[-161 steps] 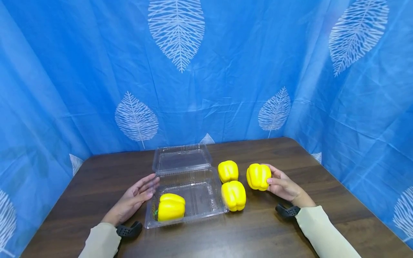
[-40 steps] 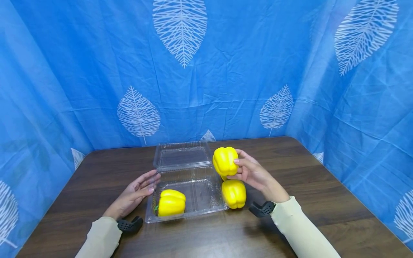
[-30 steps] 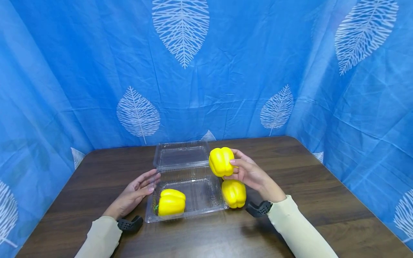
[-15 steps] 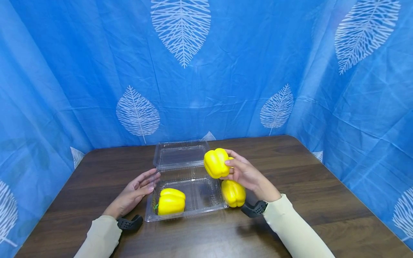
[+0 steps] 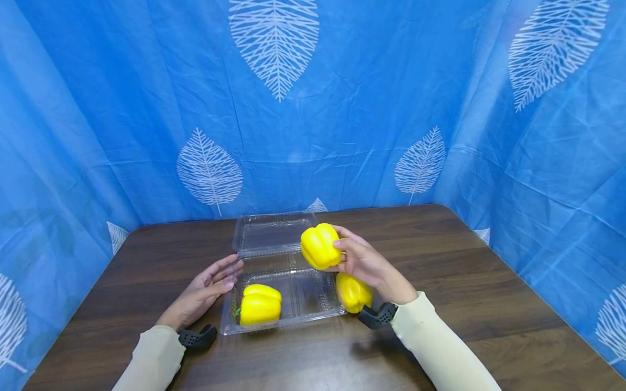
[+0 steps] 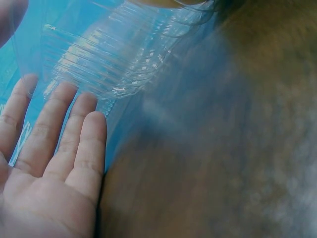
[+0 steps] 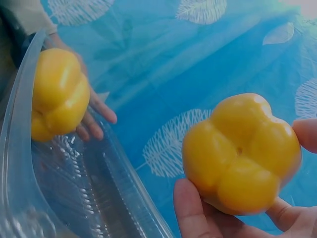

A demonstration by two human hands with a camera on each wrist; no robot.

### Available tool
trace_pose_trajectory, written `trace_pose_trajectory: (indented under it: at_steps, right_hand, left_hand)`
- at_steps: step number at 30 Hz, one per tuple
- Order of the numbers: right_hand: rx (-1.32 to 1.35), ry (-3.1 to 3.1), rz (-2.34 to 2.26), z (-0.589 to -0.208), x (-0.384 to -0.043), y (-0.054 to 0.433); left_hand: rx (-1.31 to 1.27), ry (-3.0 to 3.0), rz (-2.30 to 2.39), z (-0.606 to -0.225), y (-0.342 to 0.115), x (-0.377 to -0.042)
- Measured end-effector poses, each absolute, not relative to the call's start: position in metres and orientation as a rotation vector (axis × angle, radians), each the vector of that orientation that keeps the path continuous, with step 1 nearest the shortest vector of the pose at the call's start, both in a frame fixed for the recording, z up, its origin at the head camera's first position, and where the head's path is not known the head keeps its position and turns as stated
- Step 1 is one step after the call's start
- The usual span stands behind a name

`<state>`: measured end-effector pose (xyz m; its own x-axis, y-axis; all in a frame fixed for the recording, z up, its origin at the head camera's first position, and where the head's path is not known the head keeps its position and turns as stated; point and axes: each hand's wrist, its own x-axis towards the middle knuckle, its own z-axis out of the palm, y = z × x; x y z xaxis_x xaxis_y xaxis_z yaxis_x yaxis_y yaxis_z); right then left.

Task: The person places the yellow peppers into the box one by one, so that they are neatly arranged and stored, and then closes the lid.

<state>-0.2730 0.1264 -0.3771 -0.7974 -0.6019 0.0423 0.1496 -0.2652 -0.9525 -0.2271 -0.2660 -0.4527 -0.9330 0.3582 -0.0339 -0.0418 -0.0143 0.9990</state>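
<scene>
My right hand (image 5: 359, 260) grips a yellow bell pepper (image 5: 320, 246) above the right part of a clear plastic clamshell box (image 5: 303, 314). In the right wrist view the lobed bottom of this pepper (image 7: 242, 153) faces the camera, fingers and thumb around it. Another yellow bell pepper (image 5: 261, 304) lies on its side in the box's left part, green stem to the left. A further yellow pepper (image 5: 353, 293) stands at the box's right edge. My left hand (image 5: 200, 293) stays at the box's left wall; its straight fingers (image 6: 89, 144) touch the clear plastic.
The box's lid (image 5: 275, 233) lies folded back behind the base. Both stand on a dark wooden table (image 5: 469, 304), with a blue leaf-patterned curtain (image 5: 352, 125) around it. My right hand hides the spot where another pepper stood earlier.
My right hand has carried its pepper leftward from the table's right side to above the box. In the last second it moves slightly further left. My left hand stays at the box's wall.
</scene>
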Motion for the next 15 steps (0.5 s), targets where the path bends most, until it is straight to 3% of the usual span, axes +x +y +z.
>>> trace_pose_trajectory:
  at_steps: [15]
  right_hand:
    - [-0.485,1.518,-2.064,-0.382,-0.272,0.102]
  left_hand:
    - [0.278,2.016,2.007,-0.453,-0.265,-0.23]
